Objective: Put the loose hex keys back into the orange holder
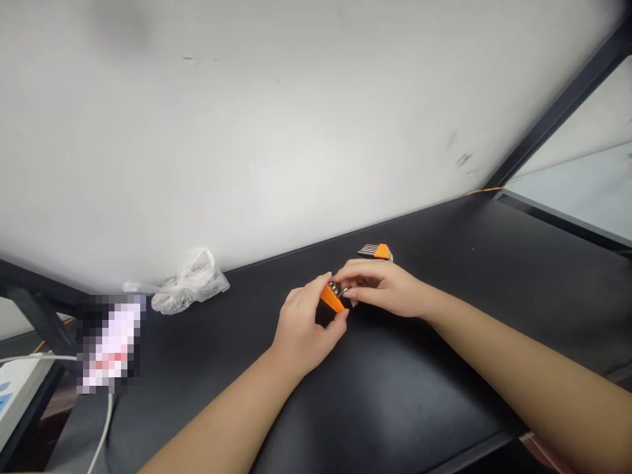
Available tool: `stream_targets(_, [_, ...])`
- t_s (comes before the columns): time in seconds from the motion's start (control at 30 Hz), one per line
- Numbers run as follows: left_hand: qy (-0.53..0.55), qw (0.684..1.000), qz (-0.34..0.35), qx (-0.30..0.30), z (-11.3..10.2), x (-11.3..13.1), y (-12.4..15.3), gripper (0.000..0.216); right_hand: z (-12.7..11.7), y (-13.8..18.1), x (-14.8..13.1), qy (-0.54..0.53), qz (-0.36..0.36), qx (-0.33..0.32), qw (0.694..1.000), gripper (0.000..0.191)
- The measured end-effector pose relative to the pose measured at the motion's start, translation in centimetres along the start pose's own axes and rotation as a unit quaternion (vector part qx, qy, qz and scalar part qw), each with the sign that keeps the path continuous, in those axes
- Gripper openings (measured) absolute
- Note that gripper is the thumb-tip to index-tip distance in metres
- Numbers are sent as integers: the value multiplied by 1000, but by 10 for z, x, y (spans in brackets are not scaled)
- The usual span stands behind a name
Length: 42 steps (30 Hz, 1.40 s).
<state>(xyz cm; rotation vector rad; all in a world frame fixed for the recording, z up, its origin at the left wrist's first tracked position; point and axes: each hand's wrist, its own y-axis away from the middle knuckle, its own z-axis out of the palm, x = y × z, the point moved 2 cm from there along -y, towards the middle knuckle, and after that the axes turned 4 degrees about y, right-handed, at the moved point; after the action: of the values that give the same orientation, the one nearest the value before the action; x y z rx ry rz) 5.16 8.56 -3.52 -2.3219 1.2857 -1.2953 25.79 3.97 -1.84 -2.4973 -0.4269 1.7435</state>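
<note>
In the middle of the black table, my left hand (303,322) grips an orange plastic holder (332,299) between thumb and fingers. Round, shiny metal ends (334,287) show along the holder's upper side. My right hand (378,286) is closed close against it, with thumb and forefinger pinching a thin, bent metal piece (344,291) at the holder. That piece looks like a hex key, though the fingers cover most of it. Just behind my right hand lies a hex key set (375,251), several silver keys in an orange holder.
A crumpled clear plastic bag (192,286) rests by the wall at the back left. Beside it is a blurred-out pinkish item (112,342). A white cable (106,421) runs down the left edge, near a white box (22,388). Black frame posts (557,105) rise at both sides.
</note>
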Motion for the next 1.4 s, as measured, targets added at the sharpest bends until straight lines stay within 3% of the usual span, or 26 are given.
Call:
stream_targets(0.13, [8, 1000, -18, 4, 1, -1, 1, 63, -3, 0, -5, 49, -48, 38, 997, 7])
stream_targets(0.23, [23, 999, -22, 0, 2, -2, 1, 64, 3, -1, -7, 125, -103, 43, 986, 10])
stream_targets(0.37, [35, 999, -28, -4, 1, -4, 1, 62, 1, -3, -5, 215, -107, 48, 970, 12])
stream_targets(0.47, [38, 999, -14, -10, 0, -4, 0, 51, -17, -2, 4, 308, -34, 54, 949, 13])
stream_targets(0.63, [33, 999, 15, -8, 1, -4, 0, 31, -40, -2, 30, 397, 97, 5, 913, 13])
stream_targets(0.77, [36, 999, 16, -5, 2, -5, 1, 27, -33, -4, 38, 422, 156, -18, 893, 10])
stream_targets(0.97, [39, 999, 7, -15, 1, -4, 2, 32, -16, -2, 25, 472, 217, -16, 855, 10])
stream_targets(1.07, [31, 999, -26, -3, 0, -4, 1, 51, -12, 0, 16, 388, 197, -9, 900, 12])
stream_targets(1.17, [15, 999, -48, 6, 0, -4, 1, 59, -6, 0, 9, 149, 150, -6, 977, 10])
stream_targets(1.2, [15, 999, -46, 6, 1, -4, 1, 59, -3, 0, 7, 56, 131, -2, 990, 19])
stream_targets(1.3, [19, 999, -43, 4, 2, -5, 2, 58, 5, -2, 3, -147, 70, 29, 986, 55])
stream_targets(1.33, [20, 999, -44, 3, 2, -6, 2, 58, 7, -3, 2, -173, 53, 40, 983, 58])
stream_targets(1.4, [19, 999, -46, 4, 3, -7, 3, 59, 10, -4, 1, -183, 33, 65, 981, 47])
